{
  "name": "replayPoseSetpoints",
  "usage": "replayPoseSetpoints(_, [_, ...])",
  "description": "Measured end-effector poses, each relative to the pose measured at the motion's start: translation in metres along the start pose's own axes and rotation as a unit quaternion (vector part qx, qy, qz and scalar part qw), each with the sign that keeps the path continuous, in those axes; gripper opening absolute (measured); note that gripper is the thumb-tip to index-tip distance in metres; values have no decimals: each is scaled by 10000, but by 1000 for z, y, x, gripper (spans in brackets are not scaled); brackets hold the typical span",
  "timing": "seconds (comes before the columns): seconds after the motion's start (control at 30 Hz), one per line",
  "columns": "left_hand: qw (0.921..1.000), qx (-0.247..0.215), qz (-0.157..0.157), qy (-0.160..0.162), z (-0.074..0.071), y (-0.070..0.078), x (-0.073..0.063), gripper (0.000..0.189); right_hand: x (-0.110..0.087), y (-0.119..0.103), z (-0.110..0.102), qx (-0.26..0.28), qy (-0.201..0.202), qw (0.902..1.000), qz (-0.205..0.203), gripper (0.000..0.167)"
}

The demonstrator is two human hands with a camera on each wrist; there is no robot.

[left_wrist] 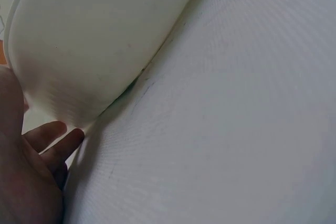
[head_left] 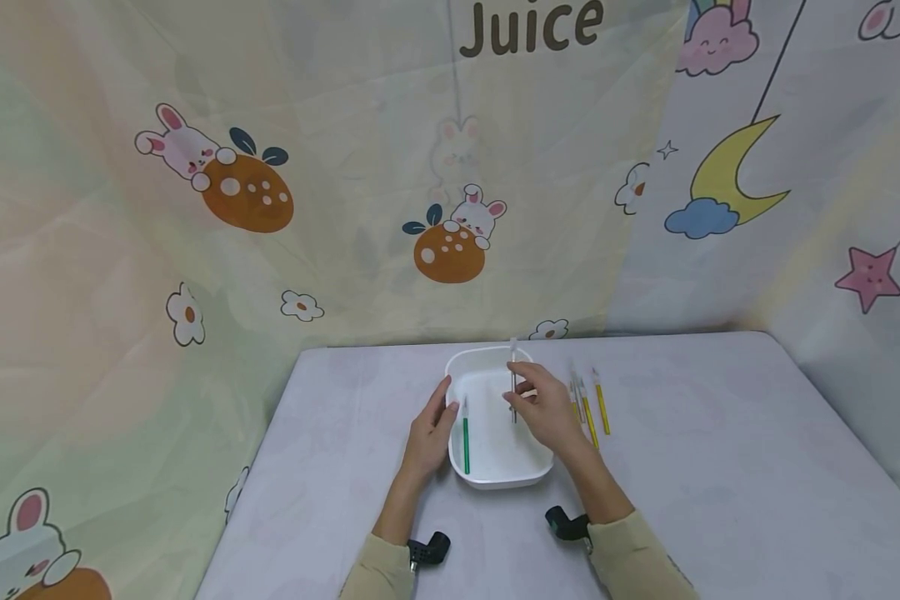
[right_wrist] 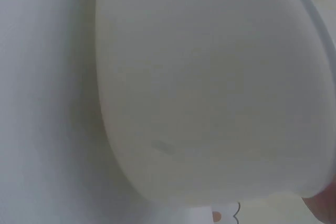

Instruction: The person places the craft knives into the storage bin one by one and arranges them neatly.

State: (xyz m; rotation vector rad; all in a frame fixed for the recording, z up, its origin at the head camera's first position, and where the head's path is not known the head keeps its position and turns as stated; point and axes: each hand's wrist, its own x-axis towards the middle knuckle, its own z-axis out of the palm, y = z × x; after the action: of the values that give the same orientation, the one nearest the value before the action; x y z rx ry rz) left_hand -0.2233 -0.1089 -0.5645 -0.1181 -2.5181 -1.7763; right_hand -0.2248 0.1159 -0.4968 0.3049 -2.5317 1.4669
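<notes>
A white tray (head_left: pixel 498 458) with rounded corners stands on the table, its outer wall (left_wrist: pixel 105 30) filling much of the left wrist view. My left hand (head_left: pixel 427 435) holds the tray's left rim, with the thumb near the top edge and the fingers along the side. Over the right half of the tray, my right hand (head_left: pixel 547 410) pinches a slim silver-grey pen (head_left: pixel 513 380), roughly lengthwise to the tray. Along the tray's left side lies a green pen (head_left: pixel 466 442) with a clear cap. The right wrist view shows the tray wall (right_wrist: pixel 210 77) and only a bit of a fingertip.
Just right of the tray lie several slim pens, among them a yellow pen (head_left: pixel 602 407) and another yellow pen (head_left: pixel 590 423), partly behind my right hand. A white cloth covers the table (head_left: pixel 720 467). Behind it hangs a printed curtain (head_left: pixel 360 208).
</notes>
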Motion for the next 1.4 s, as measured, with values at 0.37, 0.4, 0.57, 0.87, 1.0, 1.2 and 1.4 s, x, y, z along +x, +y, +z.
replayPoseSetpoints(0.37, [10000, 40, 10, -31, 0, 1, 0, 52, -2, -3, 12, 40, -268, 9996, 56, 54])
replayPoseSetpoints(0.4, [10000, 51, -3, -27, 0, 1, 0, 52, -2, -4, 13, 63, -298, 9995, 20, 54])
replayPoseSetpoints(0.57, [10000, 47, 12, -1, 0, 1, 1, 53, -4, -9, 18, 193, -381, 9990, -119, 53])
replayPoseSetpoints(0.87, [9999, 93, 43, -22, 0, -1, 2, 53, -6, -7, 32, -72, -570, 9983, 51, 55])
replayPoseSetpoints(1.0, [10000, 72, 32, -25, 1, -1, 2, 52, -6, -5, 34, -200, -650, 9976, 139, 56])
replayPoseSetpoints(1.2, [10000, 79, 23, -13, 0, 0, 1, 52, -5, -1, 36, -322, -742, 9966, 144, 57])
replayPoseSetpoints(1.4, [9999, 143, 12, 9, 0, 0, 0, 53, -5, -2, 37, -405, -880, 9950, 254, 58])
